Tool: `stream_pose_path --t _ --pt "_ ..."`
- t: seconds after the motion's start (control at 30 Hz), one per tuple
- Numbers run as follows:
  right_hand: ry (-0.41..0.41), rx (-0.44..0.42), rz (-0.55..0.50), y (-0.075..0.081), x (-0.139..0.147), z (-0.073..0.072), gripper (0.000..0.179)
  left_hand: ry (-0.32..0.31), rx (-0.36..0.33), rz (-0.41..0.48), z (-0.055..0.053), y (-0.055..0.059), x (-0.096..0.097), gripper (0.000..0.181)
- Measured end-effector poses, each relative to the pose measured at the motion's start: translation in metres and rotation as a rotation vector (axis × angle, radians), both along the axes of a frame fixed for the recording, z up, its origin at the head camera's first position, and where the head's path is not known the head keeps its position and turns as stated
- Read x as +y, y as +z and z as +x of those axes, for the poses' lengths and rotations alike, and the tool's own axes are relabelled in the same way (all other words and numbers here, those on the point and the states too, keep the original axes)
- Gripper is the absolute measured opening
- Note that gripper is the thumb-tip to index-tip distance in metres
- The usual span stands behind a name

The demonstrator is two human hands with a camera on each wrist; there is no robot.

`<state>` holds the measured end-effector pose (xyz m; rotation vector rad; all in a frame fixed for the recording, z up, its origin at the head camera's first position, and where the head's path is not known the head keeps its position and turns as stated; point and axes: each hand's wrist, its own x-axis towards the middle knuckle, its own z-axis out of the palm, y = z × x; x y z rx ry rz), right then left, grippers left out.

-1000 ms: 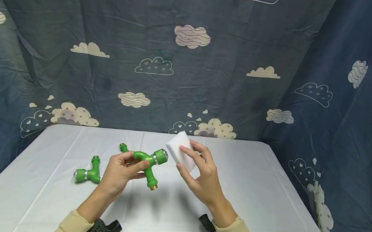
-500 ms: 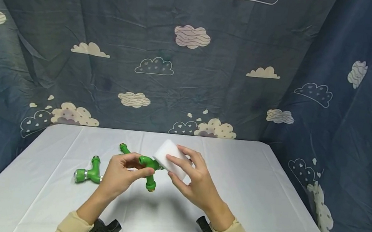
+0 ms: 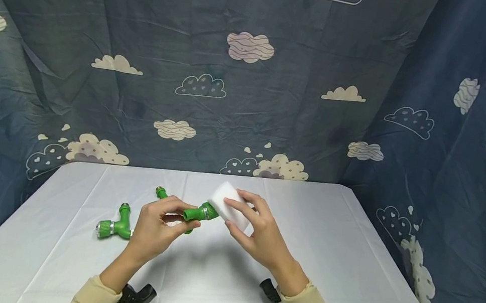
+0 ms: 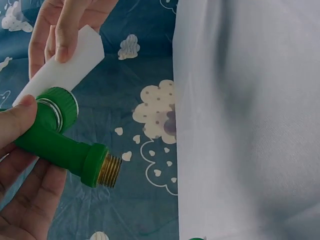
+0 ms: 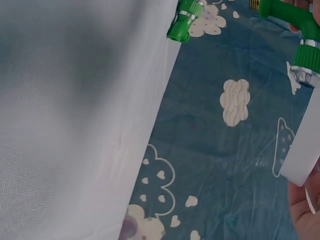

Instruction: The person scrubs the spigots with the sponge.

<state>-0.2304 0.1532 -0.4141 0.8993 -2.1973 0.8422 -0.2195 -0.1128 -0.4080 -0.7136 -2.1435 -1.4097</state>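
My left hand point(image 3: 160, 222) holds a green tap point(image 3: 195, 213) above the table, thumb on one side and fingers on the other. In the left wrist view the tap point(image 4: 65, 150) has a ribbed knob and a brass threaded end point(image 4: 110, 170). Between the thumb and fingers of my right hand point(image 3: 266, 235) is a white sponge block point(image 3: 225, 201), tilted. The sponge point(image 4: 75, 65) meets the knob side of the tap in the left wrist view. In the right wrist view the sponge point(image 5: 302, 145) lies right at the knob's silver cap point(image 5: 304, 75).
A second green tap point(image 3: 121, 225) lies on the white-covered table point(image 3: 330, 253), left of my left hand. Behind that hand another green tap point(image 3: 161, 192) shows only its end. A dark blue cloud-print cloth point(image 3: 275, 110) hangs behind the table and along both sides.
The sponge has moved left from beside the tap to its knob. My left hand has turned the tap, so its open spout now faces the head camera. The taps on the table are unmoved.
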Motion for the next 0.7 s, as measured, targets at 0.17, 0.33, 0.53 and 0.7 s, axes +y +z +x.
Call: stream_pose_path --t 0.17,0.33,0.53,0.7 --pt "-0.045 -0.041 -0.046 0.000 0.004 -0.003 0.048 -0.004 -0.051 0.021 -0.002 -0.001 -0.003 0.026" --pt "-0.018 -0.026 -0.104 0.002 0.001 0.000 0.051 -0.005 -0.273 0.144 -0.003 0.000 -0.004 0.024" --pt "0.077 0.067 -0.057 0.004 -0.010 0.008 0.053 -0.120 -0.540 0.381 -0.006 -0.001 0.000 0.031" --pt "0.081 0.110 -0.005 0.001 -0.013 0.009 0.054 -0.195 -0.609 0.451 -0.008 -0.007 0.001 0.021"
